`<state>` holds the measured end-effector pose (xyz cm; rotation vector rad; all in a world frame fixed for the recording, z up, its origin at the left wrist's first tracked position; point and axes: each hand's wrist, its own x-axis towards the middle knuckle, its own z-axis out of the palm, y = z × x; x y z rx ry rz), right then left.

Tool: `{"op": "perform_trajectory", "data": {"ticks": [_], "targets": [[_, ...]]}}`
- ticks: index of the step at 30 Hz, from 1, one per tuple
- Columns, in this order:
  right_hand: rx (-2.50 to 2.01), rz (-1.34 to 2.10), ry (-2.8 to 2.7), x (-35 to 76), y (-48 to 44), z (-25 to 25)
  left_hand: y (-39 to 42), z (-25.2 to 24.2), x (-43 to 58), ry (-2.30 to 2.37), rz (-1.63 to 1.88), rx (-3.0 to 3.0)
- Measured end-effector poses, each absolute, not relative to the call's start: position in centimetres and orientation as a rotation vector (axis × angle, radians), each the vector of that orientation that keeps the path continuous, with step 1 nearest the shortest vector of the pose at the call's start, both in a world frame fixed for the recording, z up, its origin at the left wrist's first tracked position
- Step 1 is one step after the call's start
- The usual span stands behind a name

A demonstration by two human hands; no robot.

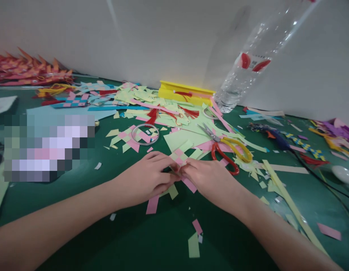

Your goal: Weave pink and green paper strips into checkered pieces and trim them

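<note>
Between my two hands is a small piece woven from pink and pale green paper strips (178,155), with loose strip ends sticking out on several sides. My left hand (152,175) pinches its left edge, fingers curled. Closed on the right edge is my right hand (204,177), its fingertips almost meeting the left ones. Just beyond the right hand lie scissors (233,150) with one red and one yellow handle, blades pointing away to the left. A clear tape ring (145,134) rests on another pink and green woven piece (128,137) beyond my left hand.
A heap of paper scraps (135,96) and red tassels (153,116) spreads along the wall beside a yellow folded tray (166,90). A plastic bottle (253,62) leans at the back right. Orange folded paper (30,69) lies far left; a black cable (313,169) crosses the right.
</note>
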<state>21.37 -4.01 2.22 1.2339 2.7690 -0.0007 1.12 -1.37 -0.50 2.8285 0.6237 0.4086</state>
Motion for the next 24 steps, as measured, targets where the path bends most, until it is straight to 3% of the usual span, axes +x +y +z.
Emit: {"op": "perform_trajectory", "data": {"ticks": [8,18,21,24], "targets": [[1.239,-0.053,2.745,21.8,-3.9,2.3,-1.4,-0.4,1.1,0.628,0.404,2.785],[1.053,0.464,2.972,21.6,-4.9,1.3,-1.2,-0.5,1.1,0.631,0.418,2.746],[1.124,0.398,2.965,21.6,-4.7,1.0,-1.2,-0.6,1.0,0.623,0.429,2.763],[1.276,0.120,2.915,21.8,-4.4,1.0,-1.2,-0.7,0.9,0.616,0.422,2.768]]}}
